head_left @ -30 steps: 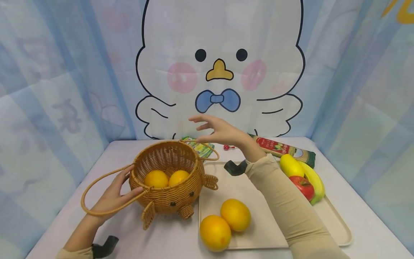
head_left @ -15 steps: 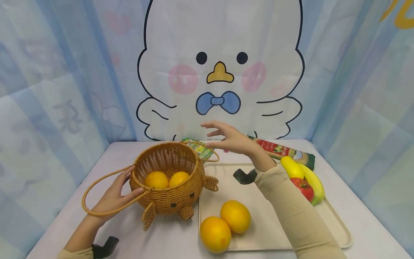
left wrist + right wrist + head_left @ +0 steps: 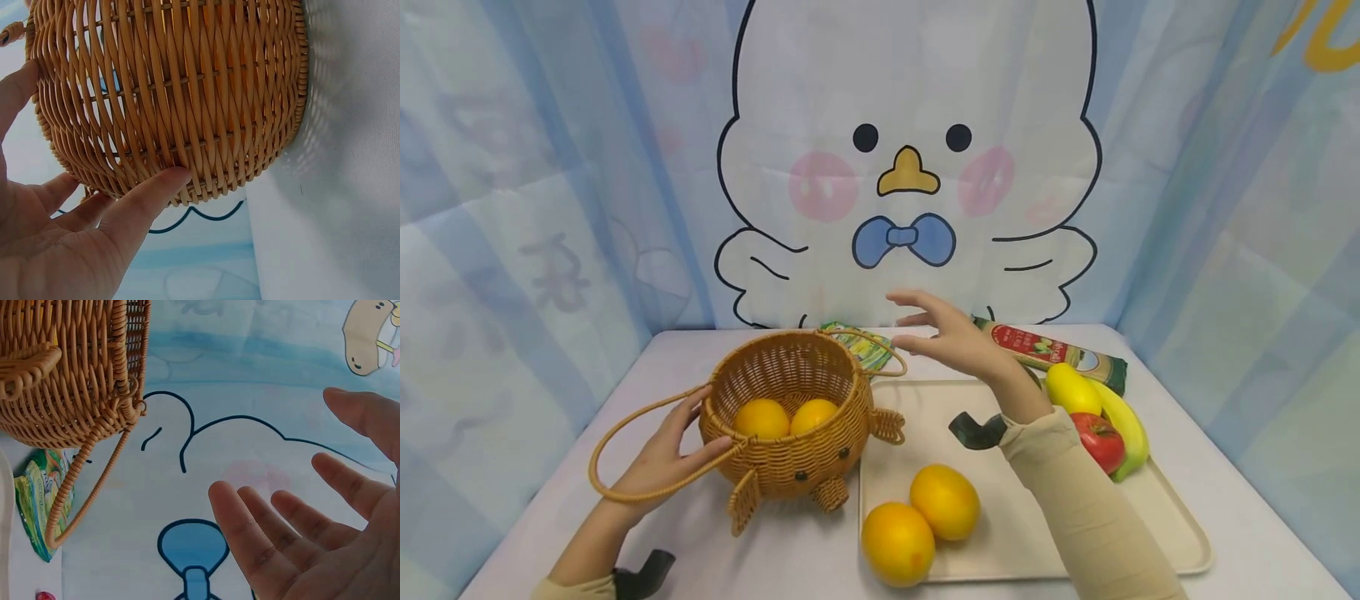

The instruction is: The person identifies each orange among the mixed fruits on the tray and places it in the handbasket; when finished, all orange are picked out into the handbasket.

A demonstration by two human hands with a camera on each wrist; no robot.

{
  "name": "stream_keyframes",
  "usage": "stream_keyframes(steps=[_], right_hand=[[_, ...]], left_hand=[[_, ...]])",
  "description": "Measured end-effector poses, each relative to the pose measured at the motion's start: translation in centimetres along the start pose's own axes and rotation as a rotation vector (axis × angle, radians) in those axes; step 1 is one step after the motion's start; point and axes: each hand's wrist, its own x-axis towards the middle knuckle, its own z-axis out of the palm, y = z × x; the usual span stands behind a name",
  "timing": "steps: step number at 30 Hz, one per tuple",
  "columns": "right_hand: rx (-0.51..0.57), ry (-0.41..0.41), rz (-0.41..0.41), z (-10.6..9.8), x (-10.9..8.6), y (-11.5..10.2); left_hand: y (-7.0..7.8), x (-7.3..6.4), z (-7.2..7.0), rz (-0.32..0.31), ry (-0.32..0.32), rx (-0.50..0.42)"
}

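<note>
A brown wicker basket (image 3: 797, 458) with an animal face and two looped handles stands on the left of the table. Two oranges (image 3: 762, 418) lie inside it. My left hand (image 3: 658, 458) rests against its left side, with spread fingers and thumb (image 3: 150, 197) touching the weave; one handle loops over the hand. In the air to the right of the basket is my right hand (image 3: 951, 333), fingers loosely extended and holding nothing. In the right wrist view, the basket's other handle (image 3: 78, 500) hangs apart from these fingers. Two more oranges (image 3: 945, 502) lie together at the tray's front left corner.
A beige tray (image 3: 1022, 542) covers the right part of the table. On its right side are a red apple (image 3: 1097, 442), a banana (image 3: 1126, 425) and a yellow fruit (image 3: 1072, 389). Behind stand a long green-and-red package (image 3: 1052, 350) and a green packet (image 3: 865, 348).
My right hand has moved to the right and slightly down, away from the basket. The left hand and the basket have stayed in place.
</note>
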Motion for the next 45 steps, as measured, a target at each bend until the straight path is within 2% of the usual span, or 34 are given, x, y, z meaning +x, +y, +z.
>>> stream_keyframes(steps=[5,12,19,32,37,45], right_hand=[[0.046,0.015,0.008,0.3,-0.8,0.8],[0.032,0.027,0.016,0.0,-1.9,1.0],[0.051,0.018,0.065,-0.5,-3.4,1.4],[0.062,-0.095,0.059,-1.1,-5.5,2.9],[0.108,-0.142,0.033,-1.3,-5.9,3.5],[0.173,-0.216,0.089,-1.4,-7.2,5.0]], left_hand=[[-0.1,0.0,0.1,-0.004,-0.003,-0.002],[-0.1,0.0,0.0,-0.008,-0.002,0.006],[0.1,0.1,-0.1,0.004,0.002,0.014],[0.1,0.1,-0.2,-0.002,-0.001,0.028],[-0.1,0.1,-0.1,0.001,-0.002,0.025],[-0.2,0.1,-0.1,0.01,0.004,0.019]])
